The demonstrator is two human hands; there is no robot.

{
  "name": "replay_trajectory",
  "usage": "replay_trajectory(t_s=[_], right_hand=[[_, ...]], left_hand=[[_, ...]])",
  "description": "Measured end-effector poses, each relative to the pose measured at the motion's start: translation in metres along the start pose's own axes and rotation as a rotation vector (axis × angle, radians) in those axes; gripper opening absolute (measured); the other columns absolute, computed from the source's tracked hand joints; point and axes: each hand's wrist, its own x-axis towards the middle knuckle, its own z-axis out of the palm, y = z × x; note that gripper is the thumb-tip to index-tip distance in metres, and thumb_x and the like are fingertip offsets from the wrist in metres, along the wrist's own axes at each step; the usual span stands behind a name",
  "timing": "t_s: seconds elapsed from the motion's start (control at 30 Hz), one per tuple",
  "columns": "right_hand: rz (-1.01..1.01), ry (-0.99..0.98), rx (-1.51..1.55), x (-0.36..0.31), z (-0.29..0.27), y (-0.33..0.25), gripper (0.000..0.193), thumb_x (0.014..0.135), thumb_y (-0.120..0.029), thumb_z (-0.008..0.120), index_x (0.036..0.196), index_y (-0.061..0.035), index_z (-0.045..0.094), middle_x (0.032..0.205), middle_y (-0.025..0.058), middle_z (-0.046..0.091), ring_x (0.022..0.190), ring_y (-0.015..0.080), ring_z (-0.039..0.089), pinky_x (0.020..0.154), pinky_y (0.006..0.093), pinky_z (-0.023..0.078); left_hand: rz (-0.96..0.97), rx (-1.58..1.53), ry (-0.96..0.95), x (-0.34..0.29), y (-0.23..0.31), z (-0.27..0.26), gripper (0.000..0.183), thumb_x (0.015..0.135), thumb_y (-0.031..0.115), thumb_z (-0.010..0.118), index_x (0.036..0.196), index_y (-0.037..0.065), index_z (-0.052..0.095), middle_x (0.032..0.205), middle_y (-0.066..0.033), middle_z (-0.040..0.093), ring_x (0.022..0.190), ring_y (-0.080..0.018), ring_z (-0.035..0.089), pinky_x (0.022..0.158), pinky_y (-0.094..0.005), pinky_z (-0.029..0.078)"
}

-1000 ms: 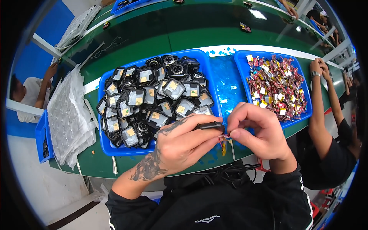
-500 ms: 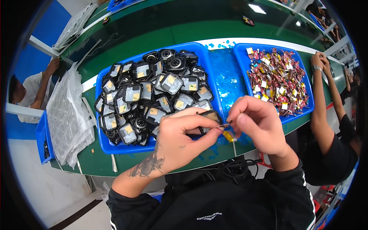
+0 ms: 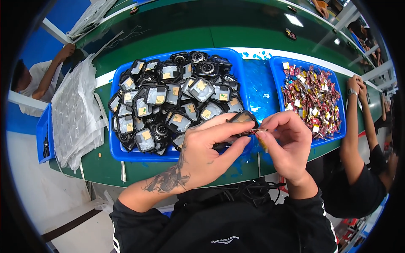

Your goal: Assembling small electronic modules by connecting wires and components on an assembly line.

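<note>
"Green is the colour of the worktop (image 3: 107,166), and it runs right across in front of the person."

"What takes up the most room on it?"

"A wide blue tray (image 3: 241,80), left of the middle, heaped with black watch-like casings (image 3: 168,71). Many lie with a grey inside and a tan patch showing; a few show a round, dark disc instead."

"And left of that?"

"Crinkled translucent plastic sheeting (image 3: 78,114), just beside the tray. To the right stands a smaller blue tray (image 3: 277,78), filled with a tangle of little red, yellow and white parts (image 3: 312,101)."

"Is there anything between the two trays?"

"A strip of shiny blue film (image 3: 258,92), with small blue scraps (image 3: 255,55) near its far end."

"Now the hands."

"The left hand (image 3: 206,147) is curled, fingers and thumb closed around one black casing (image 3: 242,117), by the near right corner of the wide tray. The right hand (image 3: 291,145) is just beside it, its thumb and forefinger pinched together."

"Pinched on what?"

"The end of a thin reddish part (image 3: 253,132), right at the near side of the held casing. I can't tell whether the two are joined; the fingers cover too much."

"And the smallest thing?"

"A yellow piece (image 3: 262,143), blurred, hanging under the right thumb."
</note>
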Motion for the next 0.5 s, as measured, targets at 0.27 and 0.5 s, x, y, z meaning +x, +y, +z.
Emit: replay_trajectory(t_s=[0.27,0.5], right_hand=[[-0.038,-0.076,-0.103,0.007,-0.008,-0.007,0.022,0.082,0.007,0.071,0.096,0.0010,0.054,0.087,0.0062,0.063,0.077,0.0089,0.063,0.068,0.0216,0.052],[-0.017,-0.134,-0.133,0.013,-0.014,-0.012,0.027,0.080,0.009,0.071,0.097,-0.0001,0.052,0.086,0.0053,0.063,0.078,0.0083,0.063,0.068,0.0206,0.051]], left_hand=[[-0.095,-0.189,-0.094,0.003,0.002,-0.004,0.042,0.086,-0.012,0.060,0.126,-0.003,0.055,0.127,-0.0131,0.056,0.111,-0.0181,0.062,0.092,-0.0280,0.055],[-0.125,-0.246,-0.129,0.005,0.001,-0.005,0.042,0.085,-0.012,0.061,0.126,-0.003,0.056,0.126,-0.0134,0.056,0.112,-0.0192,0.062,0.092,-0.0285,0.055]])
